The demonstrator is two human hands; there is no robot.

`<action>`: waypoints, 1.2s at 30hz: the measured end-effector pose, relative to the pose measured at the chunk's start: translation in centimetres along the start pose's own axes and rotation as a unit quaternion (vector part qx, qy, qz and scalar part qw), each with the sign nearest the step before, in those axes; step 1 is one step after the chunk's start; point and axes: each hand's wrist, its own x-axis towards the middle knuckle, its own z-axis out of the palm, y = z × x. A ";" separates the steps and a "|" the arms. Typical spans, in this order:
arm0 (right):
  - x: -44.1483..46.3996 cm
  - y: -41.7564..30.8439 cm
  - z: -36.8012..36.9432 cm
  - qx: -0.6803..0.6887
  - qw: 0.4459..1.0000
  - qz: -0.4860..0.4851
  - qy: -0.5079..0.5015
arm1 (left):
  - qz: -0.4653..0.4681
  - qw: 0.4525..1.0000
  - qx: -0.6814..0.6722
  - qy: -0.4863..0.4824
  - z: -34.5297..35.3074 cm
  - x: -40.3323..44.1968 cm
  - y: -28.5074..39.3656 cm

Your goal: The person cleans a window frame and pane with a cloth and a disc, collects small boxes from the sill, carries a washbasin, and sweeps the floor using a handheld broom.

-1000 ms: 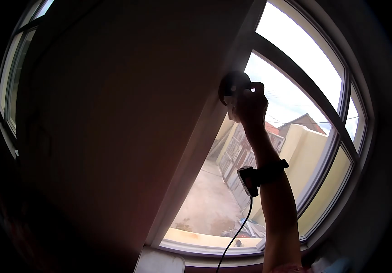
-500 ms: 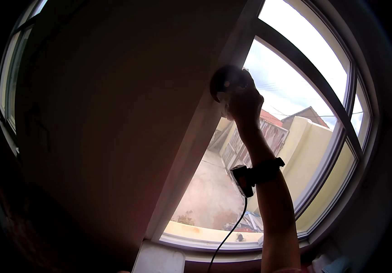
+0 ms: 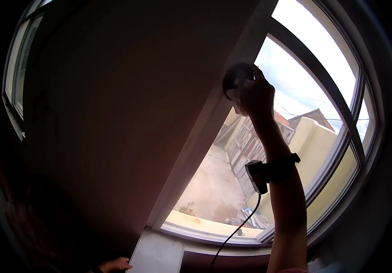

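Note:
My raised right hand (image 3: pixel 259 96) is closed round a dark, round object (image 3: pixel 237 81), which lies against the edge of the wall beside the window; something pale shows under my fingers, too dark to identify. A black strap with a small box-shaped device (image 3: pixel 256 176) is on my right forearm, and a black cable hangs from it. At the bottom, my left hand (image 3: pixel 115 265) has its fingers closed at the left edge of a white panel (image 3: pixel 157 252).
A large window with a pale frame (image 3: pixel 191 233) curves round the right side, with a yard, a gate and a yellowish wall (image 3: pixel 312 141) outside. The dark wall (image 3: pixel 114 113) fills the middle left. Another window (image 3: pixel 18 68) is at the far left.
My left hand has come into view at the white panel's edge. My right hand and the round object moved slightly up and left, then the whole view shifted, putting them further right.

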 end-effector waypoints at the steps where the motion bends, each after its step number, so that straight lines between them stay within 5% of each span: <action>1: 0.1 0.3 0.7 0.001 1.000 -0.001 0.000 | -0.015 0.996 0.087 0.002 -1.0 1.4 -2.2; 3: -0.1 0.5 1.9 0.067 0.994 -0.050 0.075 | -0.033 0.985 0.171 0.002 -0.9 1.3 -1.6; 7: -2.5 -0.9 1.7 0.108 0.987 0.028 0.115 | -0.052 0.997 0.057 0.008 0.0 -0.4 0.7; 8: -2.9 0.3 3.7 0.173 0.976 0.102 0.084 | -0.040 0.998 0.054 0.005 0.0 -0.5 0.6; 11: -6.9 -0.9 1.6 0.222 0.970 0.095 0.026 | -0.060 0.997 0.058 0.005 0.4 -1.3 2.3; 14: -11.8 -1.1 0.5 0.349 0.908 0.220 -0.074 | -0.041 0.999 -0.001 0.005 0.3 -1.1 0.6; 17: -17.9 -1.3 0.2 0.646 0.701 0.301 -0.008 | -0.070 0.996 -0.048 -0.001 0.6 -1.6 1.9; 31: -42.1 1.4 -3.4 0.594 0.529 0.605 -0.024 | -0.157 0.986 -0.060 -0.023 0.9 -2.7 6.4; 34: -45.8 0.6 -3.8 0.612 0.440 0.657 -0.007 | -0.149 0.986 -0.078 -0.021 1.2 -2.8 6.7; 36: -51.4 0.1 -3.0 0.645 0.322 0.691 -0.046 | -0.160 0.984 -0.079 -0.017 1.2 -2.6 6.5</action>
